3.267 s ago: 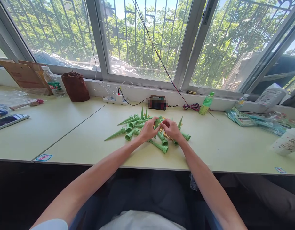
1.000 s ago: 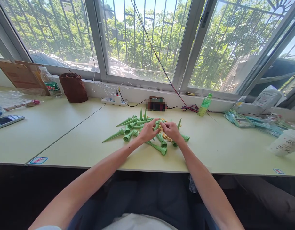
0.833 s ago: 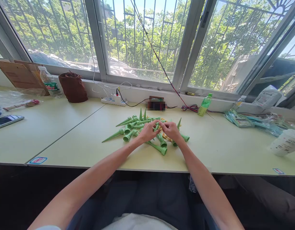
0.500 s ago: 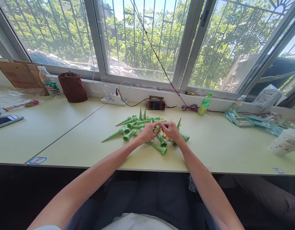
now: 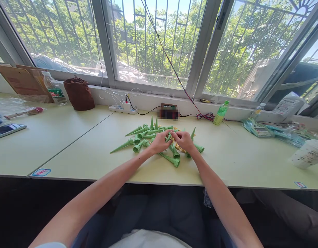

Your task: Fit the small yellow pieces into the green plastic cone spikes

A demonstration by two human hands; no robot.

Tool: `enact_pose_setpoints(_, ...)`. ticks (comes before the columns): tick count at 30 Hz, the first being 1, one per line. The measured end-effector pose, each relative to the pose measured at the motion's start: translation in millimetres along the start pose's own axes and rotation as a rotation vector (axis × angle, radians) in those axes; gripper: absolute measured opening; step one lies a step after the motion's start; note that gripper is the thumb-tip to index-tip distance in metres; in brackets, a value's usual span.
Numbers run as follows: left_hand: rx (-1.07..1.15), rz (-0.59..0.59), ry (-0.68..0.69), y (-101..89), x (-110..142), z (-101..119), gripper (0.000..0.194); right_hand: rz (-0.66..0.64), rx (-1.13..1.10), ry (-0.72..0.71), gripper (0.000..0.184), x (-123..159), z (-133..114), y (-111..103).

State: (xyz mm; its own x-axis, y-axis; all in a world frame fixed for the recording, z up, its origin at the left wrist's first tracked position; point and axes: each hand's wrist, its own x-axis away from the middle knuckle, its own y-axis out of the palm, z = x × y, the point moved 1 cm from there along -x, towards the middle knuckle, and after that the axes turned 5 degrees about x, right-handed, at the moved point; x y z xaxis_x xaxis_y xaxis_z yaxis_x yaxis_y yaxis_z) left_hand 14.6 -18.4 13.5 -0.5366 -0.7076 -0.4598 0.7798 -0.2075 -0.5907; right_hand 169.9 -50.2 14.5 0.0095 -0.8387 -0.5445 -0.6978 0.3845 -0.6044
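A green plastic plant watering spike (image 5: 168,137) leans in the fingers of my left hand (image 5: 159,143), which is closed around it. My right hand (image 5: 185,140) pinches at the upper end of that spike, fingertips against those of the left. Whatever small piece sits in this pinch is hidden. Around and beneath both hands lies a loose heap of similar green spikes; one long spike (image 5: 122,146) points left and another spike (image 5: 170,159) lies in front with its round cap toward me. Small yellow-orange pieces (image 5: 179,148) are scattered under my right hand.
Behind the heap sits a partly blurred dark device (image 5: 168,112) with cables. A green drink bottle (image 5: 221,113), teal packets (image 5: 259,128) and a white cup (image 5: 309,154) stand to the right. Leftward are a brown bag (image 5: 78,93), a water bottle (image 5: 54,89) and a phone (image 5: 9,130).
The held spike has gone from nearly upright to tilted between my hands. My right fingertips have stayed at its top and closed in against the left ones. The heap looks unchanged.
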Motion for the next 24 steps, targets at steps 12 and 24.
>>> enact_pose_setpoints(12, 0.456, 0.0, -0.186, 2.1, -3, -10, 0.049, 0.009, 0.074, 0.019, 0.046, -1, 4, 1)
enact_pose_setpoints(24, 0.309, 0.043, -0.105, -2.5, -2, -3, 0.044, -0.035, 0.082, 0.027, 0.042, 0, 6, 1)
